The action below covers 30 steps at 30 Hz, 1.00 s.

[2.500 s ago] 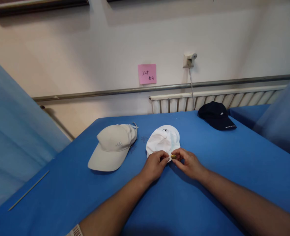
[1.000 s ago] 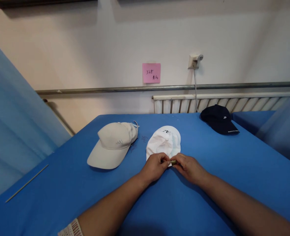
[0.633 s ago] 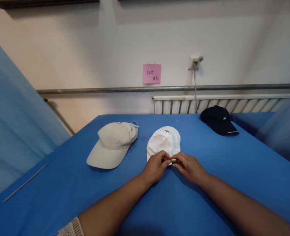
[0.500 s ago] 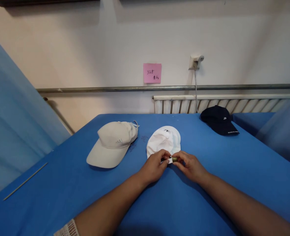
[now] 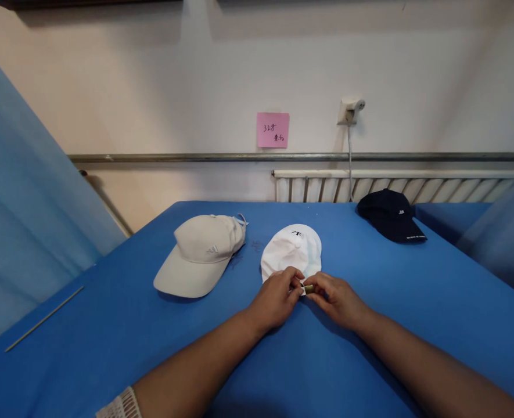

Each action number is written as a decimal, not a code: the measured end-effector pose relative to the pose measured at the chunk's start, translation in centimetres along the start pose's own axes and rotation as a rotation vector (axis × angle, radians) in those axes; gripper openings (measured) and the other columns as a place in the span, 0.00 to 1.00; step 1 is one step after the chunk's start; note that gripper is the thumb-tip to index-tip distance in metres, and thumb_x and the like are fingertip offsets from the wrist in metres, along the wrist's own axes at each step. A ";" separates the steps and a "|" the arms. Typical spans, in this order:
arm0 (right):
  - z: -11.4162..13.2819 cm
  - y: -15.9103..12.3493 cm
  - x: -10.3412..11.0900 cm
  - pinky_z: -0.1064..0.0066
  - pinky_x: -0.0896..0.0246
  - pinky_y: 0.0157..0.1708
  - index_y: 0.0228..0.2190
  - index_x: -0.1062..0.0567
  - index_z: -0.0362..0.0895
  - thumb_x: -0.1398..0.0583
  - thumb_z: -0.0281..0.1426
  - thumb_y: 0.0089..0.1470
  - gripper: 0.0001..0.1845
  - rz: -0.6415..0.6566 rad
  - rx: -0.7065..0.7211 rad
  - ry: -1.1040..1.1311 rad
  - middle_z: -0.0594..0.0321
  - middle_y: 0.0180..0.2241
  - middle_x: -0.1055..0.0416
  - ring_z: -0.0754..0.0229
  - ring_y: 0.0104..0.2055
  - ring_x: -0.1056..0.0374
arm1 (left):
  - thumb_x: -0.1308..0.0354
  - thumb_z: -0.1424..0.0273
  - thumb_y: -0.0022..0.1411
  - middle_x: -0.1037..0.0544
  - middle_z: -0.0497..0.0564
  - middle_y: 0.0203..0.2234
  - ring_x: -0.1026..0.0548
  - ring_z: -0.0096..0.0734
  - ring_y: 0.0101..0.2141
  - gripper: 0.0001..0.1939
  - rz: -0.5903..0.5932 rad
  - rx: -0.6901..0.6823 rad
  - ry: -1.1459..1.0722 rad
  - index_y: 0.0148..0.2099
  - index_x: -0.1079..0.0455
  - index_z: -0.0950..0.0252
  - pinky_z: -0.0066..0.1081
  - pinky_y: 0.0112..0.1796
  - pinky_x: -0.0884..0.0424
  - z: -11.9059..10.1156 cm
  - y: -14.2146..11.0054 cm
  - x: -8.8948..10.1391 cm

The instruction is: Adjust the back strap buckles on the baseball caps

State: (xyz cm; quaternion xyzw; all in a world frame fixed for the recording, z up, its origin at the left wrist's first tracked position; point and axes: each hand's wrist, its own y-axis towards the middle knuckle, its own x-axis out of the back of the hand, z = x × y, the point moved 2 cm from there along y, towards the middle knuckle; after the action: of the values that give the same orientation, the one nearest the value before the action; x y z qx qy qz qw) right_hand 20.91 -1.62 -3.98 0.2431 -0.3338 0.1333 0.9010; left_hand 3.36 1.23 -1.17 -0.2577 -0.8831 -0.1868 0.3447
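A white cap (image 5: 292, 251) lies in the middle of the blue table (image 5: 370, 278), its back end toward me. My left hand (image 5: 276, 298) pinches the cap's white rear strap, fingers closed. My right hand (image 5: 336, 299) meets it from the right and pinches the small brass-coloured buckle (image 5: 309, 288) on that strap. The two hands touch at the fingertips, right at the cap's near edge.
A beige cap (image 5: 201, 253) lies left of the white one. A dark navy cap (image 5: 391, 214) sits at the far right by the radiator (image 5: 391, 187). A thin stick (image 5: 43, 319) lies near the table's left edge. Blue fabric hangs on both sides. A pink note (image 5: 273, 129) is on the wall.
Both hands stay pinched at the cap's rear strap, shifting only slightly. The strap end that showed between the fingers half a second ago is now mostly covered. The view has drifted a little.
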 end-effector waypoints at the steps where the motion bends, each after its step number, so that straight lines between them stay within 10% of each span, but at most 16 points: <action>1: 0.0 0.0 0.0 0.70 0.39 0.37 0.41 0.30 0.47 0.44 0.26 0.59 0.08 -0.003 0.005 0.006 0.62 0.36 0.28 0.61 0.37 0.31 | 0.47 0.73 0.61 0.21 0.50 0.35 0.25 0.34 0.39 0.11 -0.005 0.000 -0.001 0.46 0.34 0.63 0.31 0.41 0.34 0.0 0.0 -0.1; 12: -0.2 -0.1 0.1 0.70 0.40 0.35 0.41 0.30 0.47 0.43 0.27 0.58 0.08 -0.073 -0.021 0.025 0.63 0.34 0.30 0.61 0.33 0.33 | 0.44 0.70 0.60 0.22 0.51 0.39 0.26 0.39 0.41 0.18 0.067 -0.031 0.211 0.53 0.33 0.62 0.37 0.45 0.36 -0.7 -0.3 2.0; 30: -0.2 0.0 -0.2 0.67 0.38 0.42 0.43 0.29 0.49 0.42 0.25 0.56 0.13 -0.034 -0.001 0.123 0.62 0.40 0.27 0.59 0.42 0.30 | 0.45 0.72 0.60 0.22 0.50 0.39 0.27 0.36 0.41 0.13 0.004 -0.086 0.145 0.49 0.31 0.62 0.35 0.45 0.37 -0.6 -0.3 0.0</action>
State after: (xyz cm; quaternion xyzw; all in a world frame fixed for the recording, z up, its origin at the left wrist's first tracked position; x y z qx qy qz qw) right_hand 20.86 -1.53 -4.28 0.2396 -0.2736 0.1325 0.9221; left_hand 3.50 0.68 -0.85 -0.2598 -0.8466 -0.2421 0.3966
